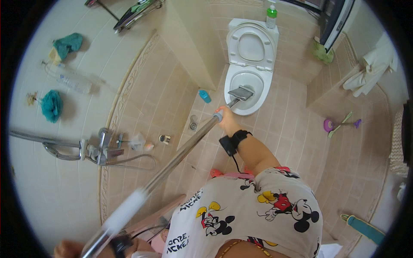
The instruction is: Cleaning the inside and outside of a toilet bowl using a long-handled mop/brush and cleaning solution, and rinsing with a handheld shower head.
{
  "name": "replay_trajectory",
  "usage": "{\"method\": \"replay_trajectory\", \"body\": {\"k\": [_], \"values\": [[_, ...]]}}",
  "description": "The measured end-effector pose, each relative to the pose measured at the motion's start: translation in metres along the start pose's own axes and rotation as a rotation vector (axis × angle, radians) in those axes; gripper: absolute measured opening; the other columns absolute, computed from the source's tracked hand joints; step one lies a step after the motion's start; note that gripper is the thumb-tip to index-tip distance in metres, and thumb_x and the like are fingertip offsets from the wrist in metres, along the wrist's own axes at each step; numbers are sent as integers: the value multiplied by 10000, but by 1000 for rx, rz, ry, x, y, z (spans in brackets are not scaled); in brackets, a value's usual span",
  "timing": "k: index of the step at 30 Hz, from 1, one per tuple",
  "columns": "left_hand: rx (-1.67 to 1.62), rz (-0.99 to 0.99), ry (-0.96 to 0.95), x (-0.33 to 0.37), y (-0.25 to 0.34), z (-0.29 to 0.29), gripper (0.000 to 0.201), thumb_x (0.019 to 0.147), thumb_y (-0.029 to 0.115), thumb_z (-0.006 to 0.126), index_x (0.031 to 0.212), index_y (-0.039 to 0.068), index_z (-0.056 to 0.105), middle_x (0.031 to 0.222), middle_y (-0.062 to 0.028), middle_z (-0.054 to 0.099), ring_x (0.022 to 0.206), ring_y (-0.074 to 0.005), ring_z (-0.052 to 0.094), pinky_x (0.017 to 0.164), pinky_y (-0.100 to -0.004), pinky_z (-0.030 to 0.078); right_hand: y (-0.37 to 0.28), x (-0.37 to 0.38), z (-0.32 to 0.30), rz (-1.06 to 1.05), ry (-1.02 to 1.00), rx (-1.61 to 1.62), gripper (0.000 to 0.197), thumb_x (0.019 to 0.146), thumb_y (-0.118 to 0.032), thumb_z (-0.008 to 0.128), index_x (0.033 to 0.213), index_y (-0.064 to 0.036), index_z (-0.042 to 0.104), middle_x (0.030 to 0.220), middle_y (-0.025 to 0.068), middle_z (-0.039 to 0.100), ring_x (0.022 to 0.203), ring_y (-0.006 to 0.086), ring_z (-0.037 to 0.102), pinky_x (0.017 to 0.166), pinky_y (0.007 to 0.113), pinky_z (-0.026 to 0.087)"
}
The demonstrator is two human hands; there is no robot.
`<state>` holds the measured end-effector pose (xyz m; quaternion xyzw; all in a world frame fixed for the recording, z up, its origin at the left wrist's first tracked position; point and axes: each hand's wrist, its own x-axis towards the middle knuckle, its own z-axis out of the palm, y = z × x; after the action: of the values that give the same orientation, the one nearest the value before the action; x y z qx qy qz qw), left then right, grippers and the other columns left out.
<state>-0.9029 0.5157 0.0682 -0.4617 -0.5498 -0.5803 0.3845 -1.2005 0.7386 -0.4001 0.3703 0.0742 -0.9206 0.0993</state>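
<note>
A long-handled flat mop (178,155) with a silvery telescopic pole runs slantwise from the lower left toward the toilet. My right hand (225,119) is wrapped around the pole at its grey collar, near the head end. At the lower left edge, my left hand (68,248) closes on the other end of the pole and is partly cut off by the picture rim. The grey rectangular mop head (241,93) is tilted over the bowl of the white toilet (233,78); whether it touches the bowl, I cannot tell. The toilet's lid and seat (251,46) stand raised.
A green-capped pump bottle (271,17) stands on the toilet tank. On the floor are a blue bottle (204,96) and a drain (193,126). A shower mixer (103,148) juts from the left wall. Purple-and-green brushes (340,124) and a white cloth (372,71) hang at right.
</note>
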Motion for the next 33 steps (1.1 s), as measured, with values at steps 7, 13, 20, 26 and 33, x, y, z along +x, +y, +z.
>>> {"method": "replay_trajectory", "body": {"k": [7, 13, 20, 26, 33], "values": [[42, -96, 244, -54, -112, -31, 208, 725, 176, 545, 705, 119, 346, 548, 34, 436, 504, -72, 425, 438, -193, 261, 52, -93, 48, -483, -265, -662, 286, 626, -40, 560, 862, -51, 399, 725, 86, 476, 664, 200, 484, 607, 311, 431], [370, 43, 199, -49, -150, -80, 478, 706, 471, 569, 899, 57, 433, 712, -34, 457, 584, -85, 379, 524, -214, 299, 17, 8, 14, -516, -296, -994, 413, 604, -154, 574, 986, -89, 432, 900, 60, 514, 838, 196, 490, 736, 363, 406], [1356, -281, 794, -98, -138, -256, 406, 703, 155, 608, 1012, 1, 394, 915, -115, 471, 860, -232, 474, 771, -297, 355, 81, 1, 120, 60, -215, -199, 184, 793, -192, 407, 850, -40, 492, 722, 80, 548, 670, 207, 541, 605, 318, 465], [1544, -680, 654, -121, -162, -319, 279, 716, 212, 591, 851, 27, 432, 729, -138, 486, 703, -276, 491, 636, -334, 388, 112, 108, 140, 414, -337, -287, 319, 835, -247, 418, 967, 42, 451, 871, 173, 541, 742, 263, 551, 572, 281, 498], [1807, -285, 545, -87, -134, -316, 246, 753, 239, 562, 819, 26, 460, 693, -95, 482, 629, -228, 464, 588, -312, 383, 159, 18, 125, 638, -458, -757, 578, 831, -434, 363, 1165, 35, 305, 1076, 214, 475, 975, 293, 484, 768, 360, 419]]}}
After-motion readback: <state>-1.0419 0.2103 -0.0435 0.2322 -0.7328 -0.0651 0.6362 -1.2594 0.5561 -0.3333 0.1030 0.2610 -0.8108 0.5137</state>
